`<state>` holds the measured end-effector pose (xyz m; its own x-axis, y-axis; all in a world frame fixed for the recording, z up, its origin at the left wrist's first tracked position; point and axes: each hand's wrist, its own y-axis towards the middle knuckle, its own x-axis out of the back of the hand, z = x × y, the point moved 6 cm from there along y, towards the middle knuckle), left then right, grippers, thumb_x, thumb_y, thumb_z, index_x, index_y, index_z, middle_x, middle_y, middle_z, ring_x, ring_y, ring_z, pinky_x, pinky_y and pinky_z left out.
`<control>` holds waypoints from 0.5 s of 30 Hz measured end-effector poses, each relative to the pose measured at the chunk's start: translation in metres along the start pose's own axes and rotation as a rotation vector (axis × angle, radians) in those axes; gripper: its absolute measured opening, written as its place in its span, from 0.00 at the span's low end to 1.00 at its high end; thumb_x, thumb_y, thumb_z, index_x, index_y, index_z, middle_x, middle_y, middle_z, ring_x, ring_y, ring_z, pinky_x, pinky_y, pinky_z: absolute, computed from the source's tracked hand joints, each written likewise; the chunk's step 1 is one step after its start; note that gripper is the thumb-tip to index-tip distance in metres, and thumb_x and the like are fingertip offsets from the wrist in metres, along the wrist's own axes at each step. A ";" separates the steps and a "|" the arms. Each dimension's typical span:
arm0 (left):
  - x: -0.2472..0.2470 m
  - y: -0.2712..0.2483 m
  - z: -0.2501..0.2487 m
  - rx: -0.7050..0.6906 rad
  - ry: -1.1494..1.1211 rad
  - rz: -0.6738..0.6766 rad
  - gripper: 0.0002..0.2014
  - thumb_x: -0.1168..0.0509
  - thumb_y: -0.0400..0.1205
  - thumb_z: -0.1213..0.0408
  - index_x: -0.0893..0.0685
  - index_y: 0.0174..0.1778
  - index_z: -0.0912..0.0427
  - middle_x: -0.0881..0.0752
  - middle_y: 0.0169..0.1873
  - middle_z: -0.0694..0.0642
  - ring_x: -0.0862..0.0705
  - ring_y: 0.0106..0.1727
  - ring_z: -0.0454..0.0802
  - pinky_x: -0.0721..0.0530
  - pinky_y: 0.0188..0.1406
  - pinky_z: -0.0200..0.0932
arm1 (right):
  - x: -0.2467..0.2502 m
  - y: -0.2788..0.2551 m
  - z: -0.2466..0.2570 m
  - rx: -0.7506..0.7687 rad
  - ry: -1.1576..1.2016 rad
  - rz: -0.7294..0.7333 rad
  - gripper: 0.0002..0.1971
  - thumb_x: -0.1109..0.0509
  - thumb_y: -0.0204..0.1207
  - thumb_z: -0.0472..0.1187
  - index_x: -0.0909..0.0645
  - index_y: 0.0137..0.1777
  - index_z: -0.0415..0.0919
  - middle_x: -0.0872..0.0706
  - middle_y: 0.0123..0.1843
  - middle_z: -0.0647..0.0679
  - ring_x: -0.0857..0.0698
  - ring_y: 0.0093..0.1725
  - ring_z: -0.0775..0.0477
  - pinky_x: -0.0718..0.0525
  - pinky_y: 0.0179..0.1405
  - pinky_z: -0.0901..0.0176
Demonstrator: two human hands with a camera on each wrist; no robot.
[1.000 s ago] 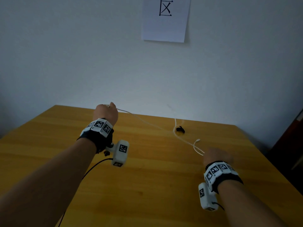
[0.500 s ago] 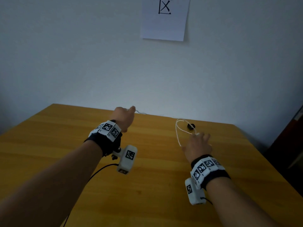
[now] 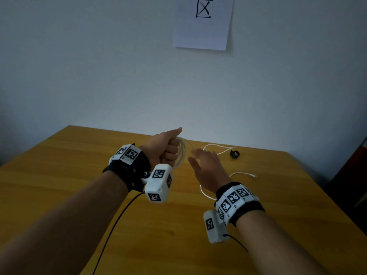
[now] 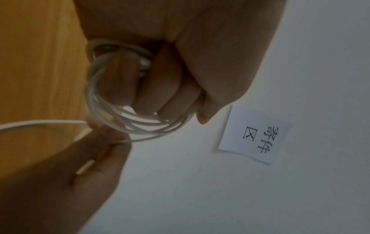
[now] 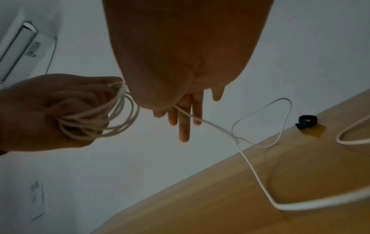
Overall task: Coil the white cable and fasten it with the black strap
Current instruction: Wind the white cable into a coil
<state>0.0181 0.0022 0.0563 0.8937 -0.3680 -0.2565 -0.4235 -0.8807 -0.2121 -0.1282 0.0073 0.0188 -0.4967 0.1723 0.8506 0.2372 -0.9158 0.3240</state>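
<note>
My left hand [image 3: 168, 147] is raised over the far middle of the wooden table [image 3: 79, 175] and grips several loops of the white cable [image 3: 181, 153], thumb pointing up. In the left wrist view the coil [image 4: 140, 125] hangs round my curled fingers. My right hand [image 3: 206, 165] is close beside the coil with straight, spread fingers. The loose cable [image 5: 210, 125] runs across those fingers [image 5: 184, 126] and down to the table. The rest of the cable [image 3: 218, 146] lies in bends on the table, its end [image 3: 252, 175] to the right. The black strap [image 3: 234, 154] lies curled near the far edge.
A white paper sheet [image 3: 202, 26] with black characters hangs on the wall behind the table. Dark furniture [image 3: 353, 175] stands past the table's right edge. Black wires run from both wrist cameras toward me.
The cable was stretched between my hands a second ago. My right hand has swung left to the left hand, which has turned thumb up and now holds a fuller coil.
</note>
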 end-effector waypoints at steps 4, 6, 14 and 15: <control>-0.009 0.000 -0.007 -0.078 -0.366 0.125 0.25 0.45 0.88 0.50 0.48 0.28 0.49 0.49 0.21 0.47 0.51 0.20 0.47 0.42 0.19 0.37 | -0.011 -0.008 0.000 -0.050 0.179 0.024 0.19 0.50 0.93 0.51 0.21 0.53 0.40 0.11 0.41 0.46 0.14 0.37 0.45 0.13 0.48 0.37; -0.015 0.002 -0.008 -0.133 -0.471 0.129 0.21 0.46 0.88 0.52 0.48 0.32 0.48 0.47 0.23 0.47 0.45 0.18 0.45 0.33 0.22 0.38 | -0.017 -0.011 0.005 -0.048 0.159 0.089 0.16 0.50 0.92 0.49 0.23 0.61 0.41 0.10 0.42 0.44 0.11 0.40 0.43 0.11 0.46 0.39; -0.035 0.005 -0.013 -0.313 -0.151 -0.027 0.14 0.53 0.92 0.54 0.32 0.47 0.58 0.10 0.55 0.70 0.11 0.58 0.72 0.20 0.67 0.61 | -0.016 -0.009 0.028 0.035 0.084 0.151 0.16 0.42 0.88 0.42 0.17 0.66 0.37 0.09 0.61 0.39 0.12 0.59 0.40 0.16 0.56 0.49; -0.033 0.007 -0.014 -0.335 -0.051 -0.072 0.14 0.54 0.92 0.54 0.33 0.47 0.60 0.11 0.58 0.72 0.12 0.59 0.73 0.20 0.66 0.59 | -0.014 -0.008 0.029 0.044 0.078 0.155 0.16 0.42 0.88 0.43 0.16 0.65 0.38 0.08 0.59 0.40 0.12 0.56 0.41 0.17 0.53 0.50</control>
<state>-0.0125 0.0044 0.0764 0.9077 -0.2930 -0.3004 -0.2795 -0.9561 0.0881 -0.0990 0.0224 0.0159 -0.5139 -0.0002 0.8578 0.3516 -0.9122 0.2104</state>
